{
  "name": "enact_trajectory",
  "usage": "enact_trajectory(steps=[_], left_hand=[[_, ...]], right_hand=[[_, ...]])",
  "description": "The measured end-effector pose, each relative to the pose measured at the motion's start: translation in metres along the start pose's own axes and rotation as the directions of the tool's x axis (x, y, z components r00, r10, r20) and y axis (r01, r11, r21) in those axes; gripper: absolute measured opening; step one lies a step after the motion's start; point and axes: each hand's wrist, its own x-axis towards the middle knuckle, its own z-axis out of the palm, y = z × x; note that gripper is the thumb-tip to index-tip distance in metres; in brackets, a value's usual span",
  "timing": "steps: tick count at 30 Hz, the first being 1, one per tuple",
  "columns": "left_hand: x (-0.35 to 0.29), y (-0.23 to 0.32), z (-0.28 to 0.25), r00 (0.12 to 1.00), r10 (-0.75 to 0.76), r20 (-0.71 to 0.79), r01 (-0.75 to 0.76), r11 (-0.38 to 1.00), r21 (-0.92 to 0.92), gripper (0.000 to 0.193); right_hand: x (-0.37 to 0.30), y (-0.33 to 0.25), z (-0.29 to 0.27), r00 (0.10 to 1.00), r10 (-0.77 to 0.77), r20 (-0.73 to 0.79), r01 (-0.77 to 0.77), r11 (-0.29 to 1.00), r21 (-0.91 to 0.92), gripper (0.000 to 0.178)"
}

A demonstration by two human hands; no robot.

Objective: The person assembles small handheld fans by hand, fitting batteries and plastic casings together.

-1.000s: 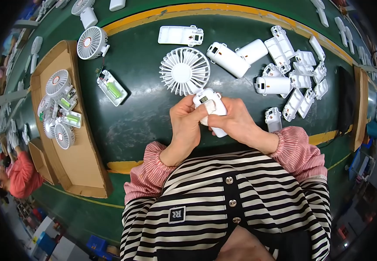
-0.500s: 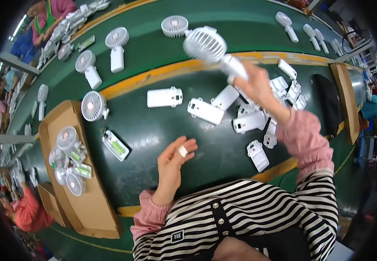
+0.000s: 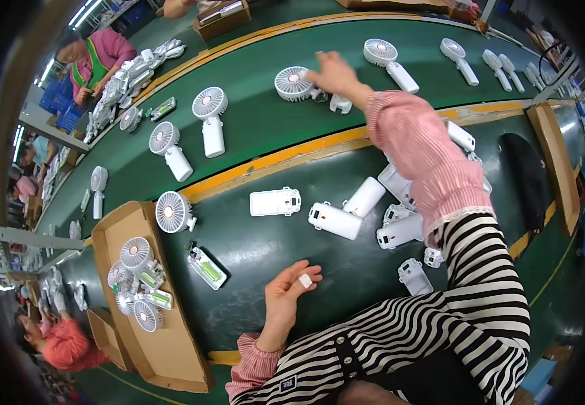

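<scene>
My right hand (image 3: 334,73) reaches across the belt to a white fan head (image 3: 294,83). Its fingers are apart at the fan's right edge, and I cannot tell whether they touch it. Just below that hand lies a small white part (image 3: 340,103). To the right, a handheld fan (image 3: 390,64) with a white handle rests on the belt. My left hand (image 3: 286,293) hovers palm up over the near table, fingers loosely extended. A small white square (image 3: 305,281) sits against its fingers; whether it is a wrap or a loose piece is unclear.
White handle casings (image 3: 336,221) lie on the green table, some under my right arm. A fan head (image 3: 173,212) and an opened handle with a green battery (image 3: 207,268) lie left. The cardboard tray (image 3: 177,364) holds several fan heads. A black object (image 3: 525,179) lies right.
My right hand has let go of the handheld fan, now on the belt, and moved to the fan head. The view has shifted; my left hand keeps its pose.
</scene>
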Motion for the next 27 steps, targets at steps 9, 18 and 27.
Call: enact_trajectory(steps=[9,18,27], left_hand=[[-0.012,-0.003,-0.004,1.0,0.028,0.005,-0.028,1.0,-0.006,0.031],[-0.007,0.02,-0.007,0.956,0.293,-0.032,-0.291,0.954,0.068,0.053],[0.012,0.016,0.021,0.864,0.337,0.375,-0.281,0.939,-0.198,0.07]], right_hand=[[-0.031,-0.021,0.021,0.998,0.028,0.051,-0.032,0.996,0.088,0.082],[-0.125,-0.092,-0.1,1.0,0.013,0.022,-0.024,0.214,0.977,0.054],[-0.246,-0.156,-0.118,0.792,-0.173,0.586,-0.583,-0.502,0.639,0.041]])
